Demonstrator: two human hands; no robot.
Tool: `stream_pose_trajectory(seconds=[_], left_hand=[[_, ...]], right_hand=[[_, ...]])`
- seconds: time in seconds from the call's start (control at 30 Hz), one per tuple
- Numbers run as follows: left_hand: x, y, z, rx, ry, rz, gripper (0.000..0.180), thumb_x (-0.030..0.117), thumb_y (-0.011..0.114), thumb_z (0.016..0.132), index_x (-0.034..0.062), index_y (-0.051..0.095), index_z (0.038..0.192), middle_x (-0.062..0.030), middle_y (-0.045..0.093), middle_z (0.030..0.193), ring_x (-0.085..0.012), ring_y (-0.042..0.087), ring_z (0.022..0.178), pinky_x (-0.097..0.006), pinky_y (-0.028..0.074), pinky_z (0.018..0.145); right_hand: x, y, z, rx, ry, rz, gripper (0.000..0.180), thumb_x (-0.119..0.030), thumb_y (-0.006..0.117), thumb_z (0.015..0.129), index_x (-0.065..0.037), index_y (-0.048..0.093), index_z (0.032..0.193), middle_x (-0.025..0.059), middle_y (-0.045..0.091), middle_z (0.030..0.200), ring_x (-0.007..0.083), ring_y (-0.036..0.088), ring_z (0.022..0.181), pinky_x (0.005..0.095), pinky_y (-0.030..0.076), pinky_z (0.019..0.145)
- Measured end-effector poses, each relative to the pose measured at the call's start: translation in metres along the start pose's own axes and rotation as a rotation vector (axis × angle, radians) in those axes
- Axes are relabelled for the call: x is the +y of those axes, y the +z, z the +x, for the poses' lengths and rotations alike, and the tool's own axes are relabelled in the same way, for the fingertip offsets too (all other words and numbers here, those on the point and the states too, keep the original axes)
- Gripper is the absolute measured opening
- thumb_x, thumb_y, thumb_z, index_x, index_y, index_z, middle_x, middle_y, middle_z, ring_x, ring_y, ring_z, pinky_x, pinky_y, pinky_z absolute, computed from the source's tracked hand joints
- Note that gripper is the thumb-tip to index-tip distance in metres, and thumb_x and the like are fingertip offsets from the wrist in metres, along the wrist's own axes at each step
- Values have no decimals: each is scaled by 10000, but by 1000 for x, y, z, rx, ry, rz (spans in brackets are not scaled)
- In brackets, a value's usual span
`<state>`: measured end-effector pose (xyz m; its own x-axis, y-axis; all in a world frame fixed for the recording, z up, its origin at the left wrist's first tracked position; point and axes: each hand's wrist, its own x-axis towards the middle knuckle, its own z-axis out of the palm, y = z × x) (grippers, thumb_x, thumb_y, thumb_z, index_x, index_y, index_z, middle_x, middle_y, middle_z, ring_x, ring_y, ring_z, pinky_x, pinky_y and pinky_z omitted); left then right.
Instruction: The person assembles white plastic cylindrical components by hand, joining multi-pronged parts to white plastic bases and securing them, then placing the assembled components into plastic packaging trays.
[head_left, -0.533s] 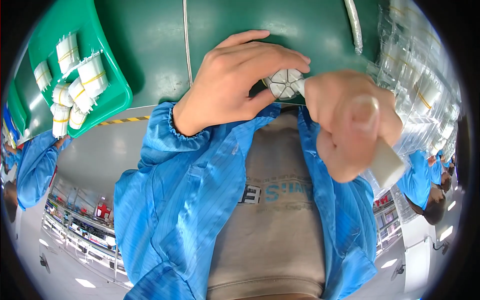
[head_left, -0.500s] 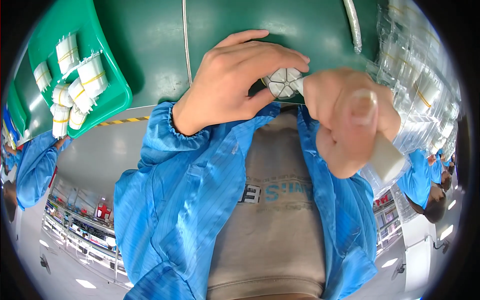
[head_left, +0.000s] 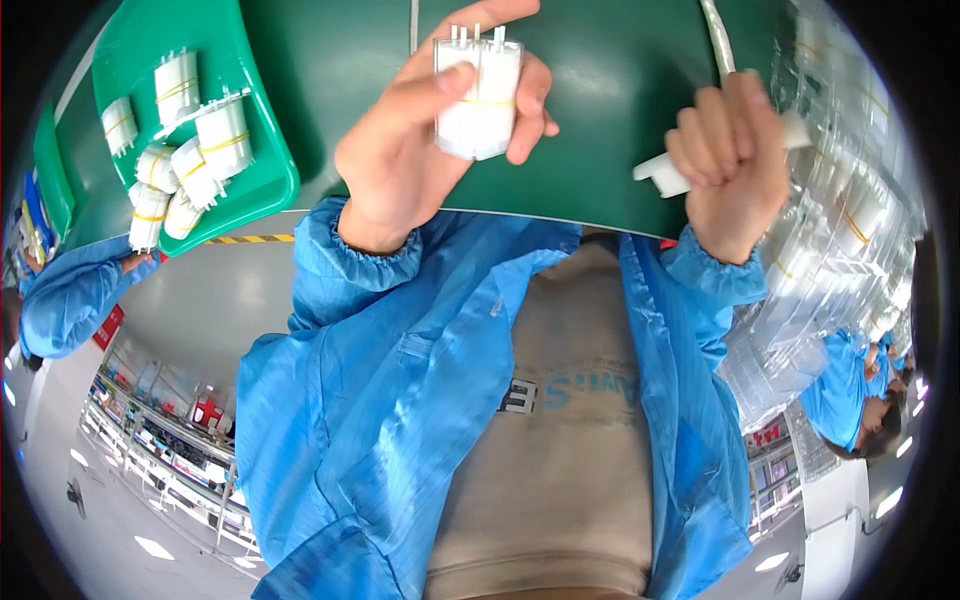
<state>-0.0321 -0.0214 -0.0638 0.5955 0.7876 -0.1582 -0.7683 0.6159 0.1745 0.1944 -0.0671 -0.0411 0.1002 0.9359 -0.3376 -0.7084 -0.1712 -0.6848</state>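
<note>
My left hand [head_left: 395,150] grips a bundle of white plastic pieces [head_left: 478,128] bound with a yellow rubber band. Thin white prongs stick up from the bundle's top, and my thumb presses its near face. Off to the right, above the table's near edge, the fingers of my right hand [head_left: 738,165] are wrapped round a white handled tool [head_left: 664,177] with a notched end. Part of the tool shows on both sides of the fist; its middle is hidden in the fingers. The two hands are apart.
On the left, a green tray [head_left: 287,175] holds several similar banded bundles [head_left: 222,138]. Clear plastic bags with white pieces [head_left: 850,215] pile up along the right. A silvery rod [head_left: 717,35] lies on the green table [head_left: 590,110]. Other people in blue sleeves [head_left: 75,300] are at both sides.
The bundle has been raised and tilted from end-on to side-on in my left hand. My right hand has drawn away to the right and farther from me, with the white tool still in it.
</note>
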Motion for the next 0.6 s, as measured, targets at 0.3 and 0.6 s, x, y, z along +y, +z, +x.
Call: stream_pose_trajectory(seconds=[0.3,0.6], left_hand=[[16,-50,31,-302,47,195,570,411,294,1083,-15,474,1417,-147,581,987,-231,581,716,-382,496,797],[16,-37,-5,-124,-43,-28,1112,802,635,744,4,407,1484,-104,583,1213,-181,603,777,-354,522,815]], right_hand=[[21,18,7,80,-46,-364,385,-236,466,1055,-121,330,714,-17,302,560,66,233,452,251,223,414],[21,13,3,70,-72,-370,410,-244,567,1027,-93,399,686,10,377,540,89,363,430,271,299,416]])
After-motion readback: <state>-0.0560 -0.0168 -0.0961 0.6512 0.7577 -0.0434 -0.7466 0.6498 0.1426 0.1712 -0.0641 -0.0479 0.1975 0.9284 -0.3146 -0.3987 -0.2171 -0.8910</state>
